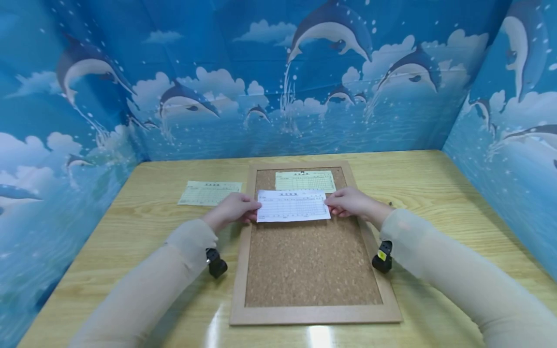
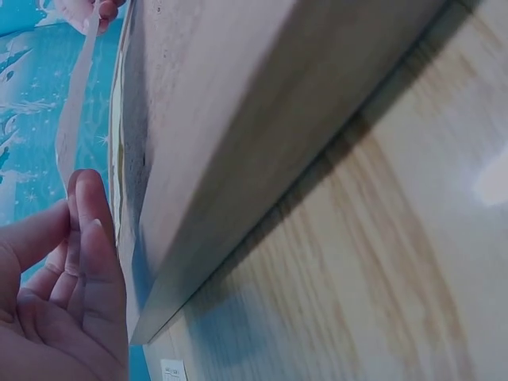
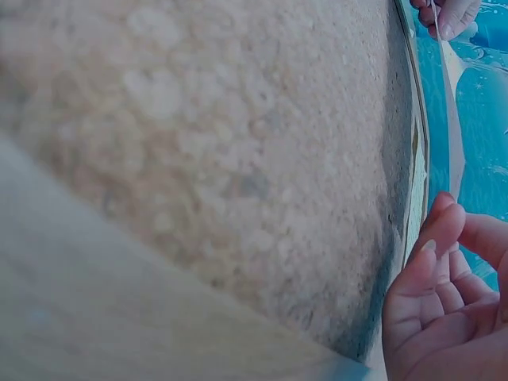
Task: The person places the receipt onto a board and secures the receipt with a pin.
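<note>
A white printed form [image 1: 293, 205] is stretched level between both hands, above the upper part of a wood-framed cork board [image 1: 313, 266]. My left hand [image 1: 232, 210] pinches its left edge between thumb and fingers, and my right hand [image 1: 350, 202] pinches the right edge. Both wrist views show the paper raised off the cork, with the left hand [image 2: 63, 278] and right hand [image 3: 448, 294] at opposite ends. Just beyond it, a pale green form [image 1: 306, 181] lies on the board, a small pin [image 1: 302, 172] at its top edge. The white form covers its lower edge.
Another pale green form [image 1: 206, 192] lies on the wooden table [image 1: 130, 232], left of the board. A small dark item [image 1: 390, 203], too small to identify, sits right of the board. Blue dolphin-printed cloth [image 1: 261, 96] walls the back and both sides.
</note>
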Tool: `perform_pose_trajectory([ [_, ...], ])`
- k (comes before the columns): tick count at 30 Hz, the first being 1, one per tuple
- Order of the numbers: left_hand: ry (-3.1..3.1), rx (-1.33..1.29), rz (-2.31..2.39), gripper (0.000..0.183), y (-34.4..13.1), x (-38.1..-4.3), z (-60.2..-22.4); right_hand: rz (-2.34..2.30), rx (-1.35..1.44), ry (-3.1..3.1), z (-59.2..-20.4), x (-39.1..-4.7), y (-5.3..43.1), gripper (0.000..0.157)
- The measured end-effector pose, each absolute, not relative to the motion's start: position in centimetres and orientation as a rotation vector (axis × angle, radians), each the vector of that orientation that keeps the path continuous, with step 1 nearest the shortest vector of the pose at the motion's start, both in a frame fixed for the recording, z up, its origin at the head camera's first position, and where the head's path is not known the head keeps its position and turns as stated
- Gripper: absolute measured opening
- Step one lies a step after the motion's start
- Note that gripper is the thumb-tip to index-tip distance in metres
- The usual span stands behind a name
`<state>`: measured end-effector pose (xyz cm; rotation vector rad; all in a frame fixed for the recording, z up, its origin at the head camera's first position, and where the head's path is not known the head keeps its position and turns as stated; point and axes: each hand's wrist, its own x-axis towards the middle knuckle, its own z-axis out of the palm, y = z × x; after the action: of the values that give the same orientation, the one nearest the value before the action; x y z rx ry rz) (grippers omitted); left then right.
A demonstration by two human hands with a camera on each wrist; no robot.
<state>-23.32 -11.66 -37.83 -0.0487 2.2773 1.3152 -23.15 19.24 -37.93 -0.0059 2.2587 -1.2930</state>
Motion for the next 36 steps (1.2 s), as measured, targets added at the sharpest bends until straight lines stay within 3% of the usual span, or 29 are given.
perform_pose_trajectory([
  [16, 2.311, -0.031, 1.231, 0.02, -9.9, -23.8, -38.4, -1.202, -0.022, 2.356, -38.1, -22.9, 20.1, 0.024],
  [25, 2.504, 0.214, 0.978, 0.019, -8.5, -23.2, -37.5, -1.131, -0.049, 2.424, -38.1, -22.6, 20.4, 0.022],
  [29, 2.737, 0.435, 0.592, 0.029, -8.1, -22.3, -36.8, -1.095, -0.056, 2.449, -38.1, -22.4, 20.9, 0.023],
  [36, 2.7, 0.921, -0.004, 0.071, -7.0, -19.7, -36.9, -0.922, -0.094, 2.601, -37.8, -22.0, 21.2, 0.025],
])
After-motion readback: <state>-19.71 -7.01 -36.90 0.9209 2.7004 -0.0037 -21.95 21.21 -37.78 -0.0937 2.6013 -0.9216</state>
